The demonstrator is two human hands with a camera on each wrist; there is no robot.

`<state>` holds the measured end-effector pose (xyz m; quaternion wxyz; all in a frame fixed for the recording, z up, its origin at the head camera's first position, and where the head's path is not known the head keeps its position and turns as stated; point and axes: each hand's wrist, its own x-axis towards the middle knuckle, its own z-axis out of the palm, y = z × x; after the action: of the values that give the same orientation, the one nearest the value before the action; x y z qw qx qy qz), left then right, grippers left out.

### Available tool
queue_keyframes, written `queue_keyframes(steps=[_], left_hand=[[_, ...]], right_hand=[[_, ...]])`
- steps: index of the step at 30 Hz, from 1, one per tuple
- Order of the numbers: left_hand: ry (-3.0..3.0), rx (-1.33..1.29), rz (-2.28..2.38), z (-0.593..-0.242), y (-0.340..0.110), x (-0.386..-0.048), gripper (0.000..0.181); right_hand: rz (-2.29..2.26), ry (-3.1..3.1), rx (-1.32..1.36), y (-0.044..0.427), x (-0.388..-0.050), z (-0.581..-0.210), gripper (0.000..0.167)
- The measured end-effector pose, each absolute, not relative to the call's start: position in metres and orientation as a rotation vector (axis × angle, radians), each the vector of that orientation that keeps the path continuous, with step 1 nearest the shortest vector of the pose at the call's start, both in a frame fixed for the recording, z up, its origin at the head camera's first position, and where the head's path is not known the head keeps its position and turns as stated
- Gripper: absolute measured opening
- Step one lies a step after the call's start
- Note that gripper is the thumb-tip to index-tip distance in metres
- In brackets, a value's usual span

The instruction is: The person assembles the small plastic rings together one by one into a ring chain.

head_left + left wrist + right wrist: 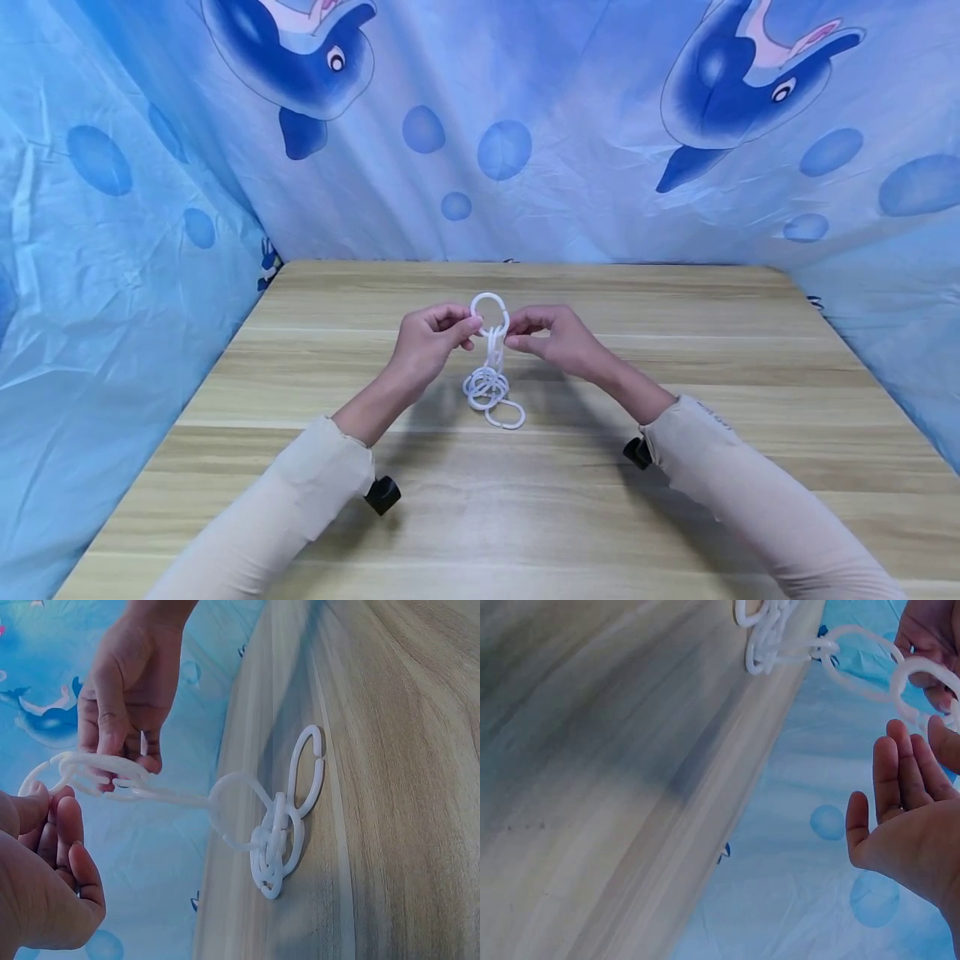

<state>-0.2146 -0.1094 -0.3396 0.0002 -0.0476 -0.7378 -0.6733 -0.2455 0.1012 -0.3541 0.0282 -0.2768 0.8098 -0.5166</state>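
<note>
My left hand [426, 346] pinches a white plastic C-shaped ring [488, 295] between thumb and forefinger, holding it above the table. From this ring a chain of white links [176, 797] runs down to a bunched heap of links [486, 388] resting on the wood. One oval link [319, 780] sticks out from the heap. My right hand [558, 337] is across from the left, its thumb and forefinger pinching a link at the upper end of the chain. In the right wrist view, the other fingers [887, 772] of that hand are fairly straight; its exact grip point is partly hidden.
A wood-grain table [570, 517] lies under both arms. Blue sheeting with dolphins and bubbles [504, 150] hangs behind it and along its sides. Black wrist devices [383, 495] show beneath both light sleeves [750, 492].
</note>
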Motion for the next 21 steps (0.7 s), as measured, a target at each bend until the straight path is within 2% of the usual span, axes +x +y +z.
queue_keyframes(steps=[12,21], left_hand=[[-2.329,-0.179,-2.117,-0.338,-0.111,-0.214,0.02],[-2.464,-0.262,-1.962,-0.343,-0.117,-0.213,0.011]], right_hand=[[-1.607,2.419,-0.86,0.093,-0.244,-0.354,0.006],[-1.697,2.594,-0.819,0.104,-0.248,-0.339,0.006]])
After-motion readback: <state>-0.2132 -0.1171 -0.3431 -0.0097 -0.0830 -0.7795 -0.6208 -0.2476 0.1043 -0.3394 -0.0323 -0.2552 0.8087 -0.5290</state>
